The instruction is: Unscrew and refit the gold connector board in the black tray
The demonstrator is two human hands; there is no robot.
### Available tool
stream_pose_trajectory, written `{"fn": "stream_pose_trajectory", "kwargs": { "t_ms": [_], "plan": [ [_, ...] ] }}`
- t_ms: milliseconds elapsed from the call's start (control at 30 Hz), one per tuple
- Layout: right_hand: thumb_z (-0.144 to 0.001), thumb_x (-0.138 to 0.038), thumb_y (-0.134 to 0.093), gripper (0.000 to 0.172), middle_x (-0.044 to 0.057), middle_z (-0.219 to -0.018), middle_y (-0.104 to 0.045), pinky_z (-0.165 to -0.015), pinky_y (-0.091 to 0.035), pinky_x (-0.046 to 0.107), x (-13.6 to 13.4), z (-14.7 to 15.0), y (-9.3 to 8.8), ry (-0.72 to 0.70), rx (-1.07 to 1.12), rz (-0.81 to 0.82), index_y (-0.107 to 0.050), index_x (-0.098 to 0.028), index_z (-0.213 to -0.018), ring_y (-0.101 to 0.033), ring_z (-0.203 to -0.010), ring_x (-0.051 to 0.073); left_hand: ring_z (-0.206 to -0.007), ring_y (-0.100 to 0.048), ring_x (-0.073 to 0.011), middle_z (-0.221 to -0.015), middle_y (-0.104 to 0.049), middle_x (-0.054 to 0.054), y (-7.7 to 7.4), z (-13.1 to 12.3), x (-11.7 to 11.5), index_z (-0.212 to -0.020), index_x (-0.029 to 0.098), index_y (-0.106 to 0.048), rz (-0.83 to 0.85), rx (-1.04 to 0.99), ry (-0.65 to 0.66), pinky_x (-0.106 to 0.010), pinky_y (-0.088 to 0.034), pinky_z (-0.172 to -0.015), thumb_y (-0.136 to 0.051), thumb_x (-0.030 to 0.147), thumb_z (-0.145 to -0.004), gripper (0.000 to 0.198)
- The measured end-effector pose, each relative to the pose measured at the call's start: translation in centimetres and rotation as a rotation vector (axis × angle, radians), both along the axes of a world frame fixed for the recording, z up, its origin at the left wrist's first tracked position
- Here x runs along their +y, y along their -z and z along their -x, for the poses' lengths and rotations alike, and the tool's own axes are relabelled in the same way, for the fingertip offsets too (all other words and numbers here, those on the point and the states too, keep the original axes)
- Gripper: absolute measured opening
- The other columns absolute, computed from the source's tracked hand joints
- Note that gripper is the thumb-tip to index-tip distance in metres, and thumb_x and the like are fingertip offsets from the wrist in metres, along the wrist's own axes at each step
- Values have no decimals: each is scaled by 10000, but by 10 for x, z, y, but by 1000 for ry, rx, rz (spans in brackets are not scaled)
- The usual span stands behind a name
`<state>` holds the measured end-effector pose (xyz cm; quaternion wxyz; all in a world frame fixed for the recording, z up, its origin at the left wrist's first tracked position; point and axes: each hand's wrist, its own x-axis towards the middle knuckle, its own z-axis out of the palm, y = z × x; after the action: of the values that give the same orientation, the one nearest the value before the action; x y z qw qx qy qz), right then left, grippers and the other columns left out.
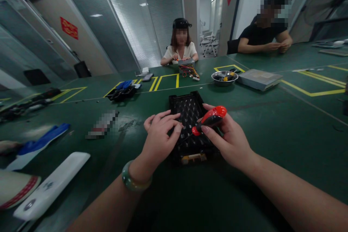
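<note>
A black perforated metal bracket [187,110] lies on the green table in front of me. My left hand [160,137] rests on its left edge with the fingers curled over the rim, pressing it down. My right hand [228,139] grips a screwdriver with a red and black handle [210,119]. The thin shaft points down and left onto the bracket's surface. A small orange part [193,158] shows at the bracket's near end. A green bangle [132,181] sits on my left wrist.
A metal bowl of small parts [224,77] and a grey flat drive [259,79] lie beyond the bracket. Black trays [121,93] sit at the left, white and blue pieces [49,185] at the near left. Two other people sit across the table.
</note>
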<state>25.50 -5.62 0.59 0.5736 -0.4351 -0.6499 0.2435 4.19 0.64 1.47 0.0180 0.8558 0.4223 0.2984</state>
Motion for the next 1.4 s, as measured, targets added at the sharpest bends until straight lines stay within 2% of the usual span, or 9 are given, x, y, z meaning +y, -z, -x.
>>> {"fn": "stream_pose_trajectory", "kwargs": {
  "t_ms": [167,267,500,600,667,800,1067,1167,1400],
  "plan": [
    [-921,-318,-657,489,59,-1186,-670,-957,-521,422,2,1,3,-20,-39,47,-496,-245,-1377,-660,-1026,225,-1299,-491,-284,-1252,-696,11,0,0,-1,-881,271,-716,-3,8,-7,-556,-229,-1075,-508,310,-956,224],
    [-908,-335,-673,480,63,-1190,-662,-951,-515,434,4,0,4,24,11,38,-518,-246,-1354,-652,-1020,231,-1292,-494,-279,-1241,-699,11,1,0,0,-917,276,-710,-4,1,-1,-546,-218,-1068,-508,293,-959,207],
    [-835,-401,-744,333,16,-973,-651,-728,-543,342,19,-12,1,260,415,-3,-642,-258,-1118,-616,-803,180,-1064,-616,-210,-1075,-722,19,4,-1,0,-1037,283,-657,76,-4,59,-475,-251,-1043,-522,232,-924,183],
    [-815,-393,-767,286,-13,-871,-627,-648,-510,292,28,-20,2,284,556,-10,-666,-252,-1043,-572,-694,134,-1044,-614,-200,-1073,-708,21,4,-1,-2,-1065,277,-629,133,9,131,-455,-246,-1053,-552,201,-874,220],
    [-822,-382,-766,258,-31,-824,-616,-628,-480,267,32,-25,4,279,620,-14,-675,-246,-1022,-549,-654,109,-1060,-604,-215,-1078,-701,12,4,-2,-2,-1075,272,-617,171,8,156,-453,-246,-1058,-605,257,-857,219],
    [-820,-374,-775,244,-43,-745,-607,-616,-448,250,34,-27,7,264,715,1,-685,-218,-984,-538,-632,99,-1076,-588,-249,-1073,-703,-3,8,-3,-1,-1080,269,-613,256,-41,122,-466,-278,-1039,-665,401,-853,268],
    [-816,-370,-783,256,-36,-772,-611,-639,-451,262,33,-25,4,265,767,-6,-683,-205,-983,-537,-643,99,-1089,-572,-304,-989,-725,-18,9,-5,1,-1015,274,-680,433,-124,-5,-496,-373,-964,-677,480,-832,275],
    [-818,-381,-780,259,-32,-785,-612,-645,-455,267,34,-25,5,263,768,-11,-681,-205,-982,-541,-655,104,-1038,-605,-286,-954,-727,-17,7,-5,1,-975,272,-705,446,-160,2,-480,-409,-949,-674,465,-834,241],
    [-810,-393,-784,298,-33,-806,-610,-661,-461,269,33,-26,7,259,771,7,-682,-214,-1025,-540,-665,105,-867,-668,-218,-886,-740,-34,11,-5,3,-929,233,-735,532,-329,70,-348,-512,-793,-690,413,-813,220]
  ]
}}
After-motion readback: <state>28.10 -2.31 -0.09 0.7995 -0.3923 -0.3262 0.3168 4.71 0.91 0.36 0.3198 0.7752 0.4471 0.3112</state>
